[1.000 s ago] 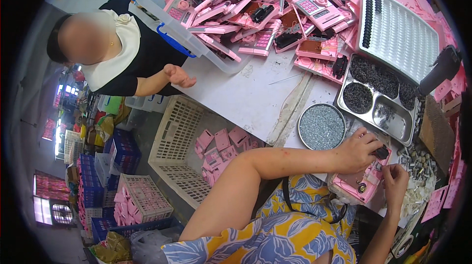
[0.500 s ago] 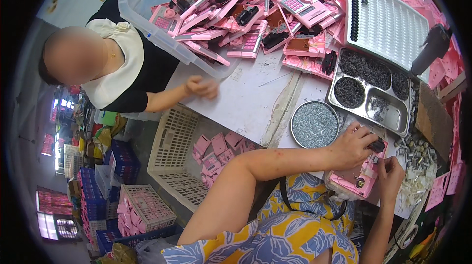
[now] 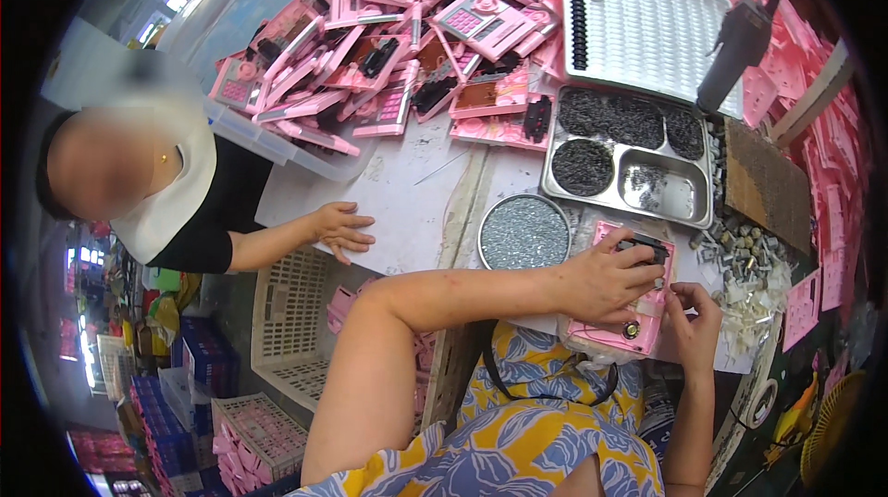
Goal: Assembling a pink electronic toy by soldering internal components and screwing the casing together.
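An opened pink plastic panel [image 3: 606, 312] lies in front of me, with a small round metal part [image 3: 631, 329] near its near edge. My left hand [image 3: 610, 279] reaches across it, fingers curled over a black plastic part [image 3: 647, 245] at the panel's far right. The left fingers partly hide that part and the panel's middle. At the panel's right edge is my right hand [image 3: 696, 316], thumb and fingers drawn together; what they hold, if anything, is too small to tell. Clear plastic wrap [image 3: 601, 354] shows under the panel.
A round dish of small silvery pieces [image 3: 524, 233] and a metal compartment tray with black screws [image 3: 638, 199] stand beyond the panel. Pink panels [image 3: 370, 62] are heaped at the far left. A co-worker's hand [image 3: 342, 230] rests left. Small metal parts [image 3: 740, 261] lie right.
My view has swung, shifting the scene leftward. My left hand has brought the black part down into the panel. The co-worker's hand has lowered onto the table edge, fingers spread.
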Available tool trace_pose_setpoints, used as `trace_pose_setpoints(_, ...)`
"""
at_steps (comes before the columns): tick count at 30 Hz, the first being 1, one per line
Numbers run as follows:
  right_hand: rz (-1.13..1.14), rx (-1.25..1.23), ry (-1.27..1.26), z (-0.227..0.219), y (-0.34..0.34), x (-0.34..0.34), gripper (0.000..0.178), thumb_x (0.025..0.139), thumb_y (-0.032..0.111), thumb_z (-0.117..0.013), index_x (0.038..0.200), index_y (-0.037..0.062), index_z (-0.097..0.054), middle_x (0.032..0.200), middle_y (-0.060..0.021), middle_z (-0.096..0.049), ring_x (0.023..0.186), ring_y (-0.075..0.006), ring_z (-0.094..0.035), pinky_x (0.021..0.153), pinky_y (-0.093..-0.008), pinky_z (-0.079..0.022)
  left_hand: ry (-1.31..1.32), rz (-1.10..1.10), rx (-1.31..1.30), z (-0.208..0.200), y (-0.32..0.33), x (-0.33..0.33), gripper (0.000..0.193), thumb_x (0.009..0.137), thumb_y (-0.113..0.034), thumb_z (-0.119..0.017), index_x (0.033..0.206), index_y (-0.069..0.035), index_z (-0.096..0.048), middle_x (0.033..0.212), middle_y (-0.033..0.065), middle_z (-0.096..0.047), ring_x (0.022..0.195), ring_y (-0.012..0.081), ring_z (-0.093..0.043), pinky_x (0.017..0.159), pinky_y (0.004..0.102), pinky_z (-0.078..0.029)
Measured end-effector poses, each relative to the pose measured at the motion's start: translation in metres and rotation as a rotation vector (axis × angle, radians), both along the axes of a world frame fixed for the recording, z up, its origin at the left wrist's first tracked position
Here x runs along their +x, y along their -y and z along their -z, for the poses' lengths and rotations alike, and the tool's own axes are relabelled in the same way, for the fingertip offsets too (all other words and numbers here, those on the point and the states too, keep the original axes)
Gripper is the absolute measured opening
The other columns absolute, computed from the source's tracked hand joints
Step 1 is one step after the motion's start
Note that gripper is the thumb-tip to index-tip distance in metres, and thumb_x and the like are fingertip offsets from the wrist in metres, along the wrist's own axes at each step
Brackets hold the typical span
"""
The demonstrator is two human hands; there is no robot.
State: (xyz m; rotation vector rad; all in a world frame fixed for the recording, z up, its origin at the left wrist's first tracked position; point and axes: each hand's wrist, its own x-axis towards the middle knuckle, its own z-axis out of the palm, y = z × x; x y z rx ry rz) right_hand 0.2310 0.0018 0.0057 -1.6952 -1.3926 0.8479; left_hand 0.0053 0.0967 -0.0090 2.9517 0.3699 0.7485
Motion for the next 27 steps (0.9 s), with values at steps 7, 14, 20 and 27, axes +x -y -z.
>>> trace_pose_setpoints(7,0.006,0.005,0.118,-0.014,0.022,0.036,0.016,0.087,0.010,-0.074,0.099,0.0000,-0.072,0.082,-0.0067,-0.069,0.073,-0.0112,-0.062,0.060,-0.0270,-0.049,-0.290,0.189,0.105,-0.007,-0.023,-0.011,0.079,0.090,-0.068,-0.051,0.142,-0.009,-0.059,0.160,0.0033,-0.042,0.153,0.0259,-0.028,0.121,0.0640,-0.005)
trace_pose_setpoints(14,0.064,0.071,0.242,-0.048,-0.012,0.112,0.019,0.089,0.019,-0.074,0.091,0.0000,-0.073,0.077,-0.0055,-0.070,0.066,-0.0121,-0.062,0.062,-0.0287,-0.049,-0.567,0.217,0.134,-0.024,-0.043,-0.016,0.089,0.088,-0.077,-0.042,0.159,-0.024,-0.037,0.167,-0.0028,-0.030,0.158,0.0238,-0.016,0.120,0.0685,0.007)
trace_pose_setpoints(20,0.127,0.025,0.123,-0.069,-0.117,0.196,0.020,0.093,0.020,-0.072,0.092,-0.0004,-0.071,0.072,0.0015,-0.064,0.060,-0.0054,-0.054,0.052,-0.0253,-0.043,-0.580,0.269,0.155,-0.029,-0.053,-0.019,0.083,0.088,-0.079,-0.041,0.158,-0.035,-0.038,0.169,-0.0035,-0.027,0.158,0.0259,-0.014,0.120,0.0680,0.008)
trace_pose_setpoints(27,0.661,0.608,0.666,-0.082,-0.206,0.311,0.026,0.086,0.025,-0.071,0.104,0.0065,-0.074,0.086,-0.0110,-0.075,0.080,-0.0244,-0.073,0.074,-0.0366,-0.055,-0.631,0.329,0.111,-0.026,-0.065,-0.020,0.078,0.088,-0.079,-0.043,0.155,-0.039,-0.042,0.169,-0.0051,-0.027,0.158,0.0278,-0.013,0.120,0.0691,0.005)
